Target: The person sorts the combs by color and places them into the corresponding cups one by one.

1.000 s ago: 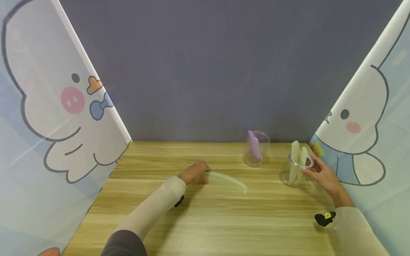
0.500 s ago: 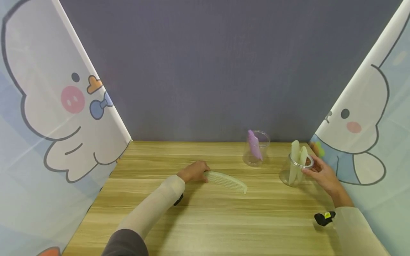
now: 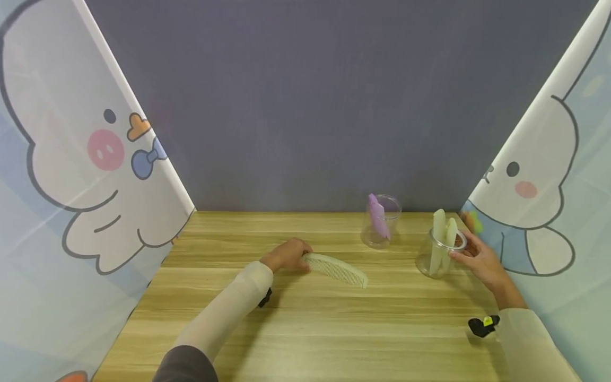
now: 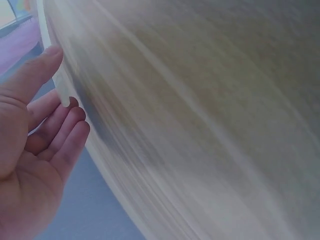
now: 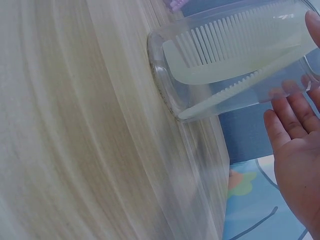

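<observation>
Hands are working on the wooden table: the left hand is pinching one end of a pale comb lying flat mid-table, while the right hand is curling round a clear cup holding two pale combs. Farther back, another cup is holding a purple comb.

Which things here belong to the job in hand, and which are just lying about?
In the job:
- pale green plastic comb lying on the table, its end held by the left hand
- clear plastic cup holding two pale combs, gripped at the rim by the right hand

Lying about:
- second clear cup with a purple comb
- wooden table
</observation>
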{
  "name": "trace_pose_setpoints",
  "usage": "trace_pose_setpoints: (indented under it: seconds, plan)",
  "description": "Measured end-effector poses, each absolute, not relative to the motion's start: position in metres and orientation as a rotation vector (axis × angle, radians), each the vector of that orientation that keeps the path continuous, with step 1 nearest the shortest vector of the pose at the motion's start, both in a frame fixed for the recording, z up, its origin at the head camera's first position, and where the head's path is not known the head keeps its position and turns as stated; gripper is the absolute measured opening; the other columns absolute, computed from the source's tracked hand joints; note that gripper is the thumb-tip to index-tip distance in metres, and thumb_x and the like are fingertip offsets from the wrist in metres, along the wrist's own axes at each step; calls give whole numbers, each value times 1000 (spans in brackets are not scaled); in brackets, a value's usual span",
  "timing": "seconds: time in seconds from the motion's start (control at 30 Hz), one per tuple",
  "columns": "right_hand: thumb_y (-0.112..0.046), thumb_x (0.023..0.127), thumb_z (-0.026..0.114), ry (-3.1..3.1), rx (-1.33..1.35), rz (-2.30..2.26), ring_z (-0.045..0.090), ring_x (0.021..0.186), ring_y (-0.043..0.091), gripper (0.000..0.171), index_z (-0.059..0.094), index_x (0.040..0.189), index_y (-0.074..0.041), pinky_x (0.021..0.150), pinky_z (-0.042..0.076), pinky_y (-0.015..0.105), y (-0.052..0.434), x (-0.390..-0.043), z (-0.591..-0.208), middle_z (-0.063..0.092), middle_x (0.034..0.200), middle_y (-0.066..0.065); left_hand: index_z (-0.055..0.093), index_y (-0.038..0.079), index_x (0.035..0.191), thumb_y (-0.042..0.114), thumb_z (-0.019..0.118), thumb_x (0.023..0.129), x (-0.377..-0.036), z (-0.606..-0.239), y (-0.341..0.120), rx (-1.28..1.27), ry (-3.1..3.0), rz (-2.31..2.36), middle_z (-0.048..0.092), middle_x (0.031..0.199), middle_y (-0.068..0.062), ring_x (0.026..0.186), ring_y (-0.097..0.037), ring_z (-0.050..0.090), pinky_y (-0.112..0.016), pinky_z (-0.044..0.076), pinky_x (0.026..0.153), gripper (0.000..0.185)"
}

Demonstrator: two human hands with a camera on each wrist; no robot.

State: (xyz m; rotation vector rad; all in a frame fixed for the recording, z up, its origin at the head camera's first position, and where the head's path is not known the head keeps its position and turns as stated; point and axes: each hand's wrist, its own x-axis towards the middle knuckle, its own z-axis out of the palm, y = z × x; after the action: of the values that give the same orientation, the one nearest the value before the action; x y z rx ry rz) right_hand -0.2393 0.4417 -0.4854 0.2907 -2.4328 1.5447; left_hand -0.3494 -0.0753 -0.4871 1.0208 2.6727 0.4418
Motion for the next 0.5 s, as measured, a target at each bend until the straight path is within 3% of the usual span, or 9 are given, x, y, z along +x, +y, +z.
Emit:
trace_pose_setpoints:
  seconds: [0.1,0.17,0.27,0.37,0.5]
  plan:
    - [4,96,64,-2425,296,1560,53,108,-21,71,34,158,-10,82,48,3,442,-239,-485,54,121,-32,73,13,106,26,83,86,-350,-485,-75,1041,2667,484,67,99,4,81,-8,53,-28,50,76,26]
    - [5,96,64,-2420,303,1561,54,108,-21,71,34,158,-11,82,48,3,442,-240,-485,54,121,-32,68,12,96,26,82,88,-350,-483,-75,1055,2654,502,55,82,5,71,-8,43,-26,41,66,21]
    - [5,95,65,-2417,304,1548,54,108,-21,70,36,157,-12,82,48,3,442,-241,-486,54,121,-33,64,8,92,25,80,90,-349,-481,-74,1077,2634,522,41,73,4,66,-9,35,-26,32,61,23]
    - [5,95,65,-2415,302,1540,54,107,-21,69,38,156,-12,82,48,2,443,-241,-486,55,120,-33,69,7,111,23,78,91,-349,-479,-73,1062,2624,536,51,79,6,69,-8,41,-24,38,64,27]
    - [6,95,65,-2411,303,1552,54,107,-20,68,38,155,-12,82,48,3,443,-241,-487,55,120,-33,65,9,133,24,77,92,-350,-479,-72,1046,2619,519,66,97,1,75,-8,46,-28,48,74,45]
